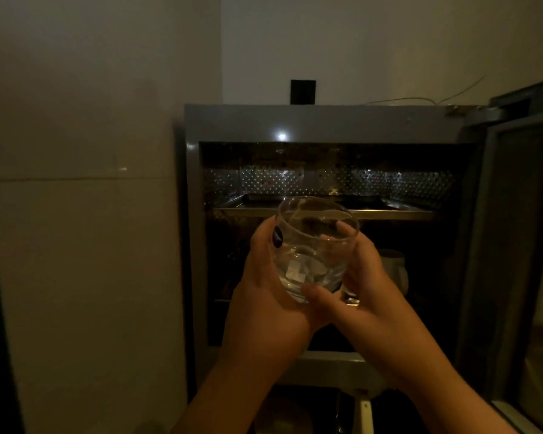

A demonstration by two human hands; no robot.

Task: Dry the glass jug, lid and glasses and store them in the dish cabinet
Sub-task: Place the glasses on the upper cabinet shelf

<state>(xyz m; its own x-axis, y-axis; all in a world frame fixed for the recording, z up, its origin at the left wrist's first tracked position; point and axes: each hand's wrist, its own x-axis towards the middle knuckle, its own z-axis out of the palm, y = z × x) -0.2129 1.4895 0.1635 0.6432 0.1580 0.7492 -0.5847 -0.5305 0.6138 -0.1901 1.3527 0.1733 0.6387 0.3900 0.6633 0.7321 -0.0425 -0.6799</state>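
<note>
A clear round drinking glass (314, 245) with a dark oval sticker on its left side is held up in front of the open dish cabinet (320, 120). My left hand (264, 289) cups its left side and base. My right hand (364, 277) wraps its right side, thumb under the bottom. The glass tilts slightly, mouth up and toward the cabinet, level with the steel upper shelf (389, 213). A pale rounded vessel (395, 267) sits in the lower compartment behind my right hand, mostly hidden. No cloth, jug or lid shows.
The cabinet door (514, 245) stands open at the right. A perforated metal panel (342, 181) lines the cabinet's back. A tiled wall (82, 214) rises on the left. A dark switch plate (303, 91) is on the wall above. The room is dim.
</note>
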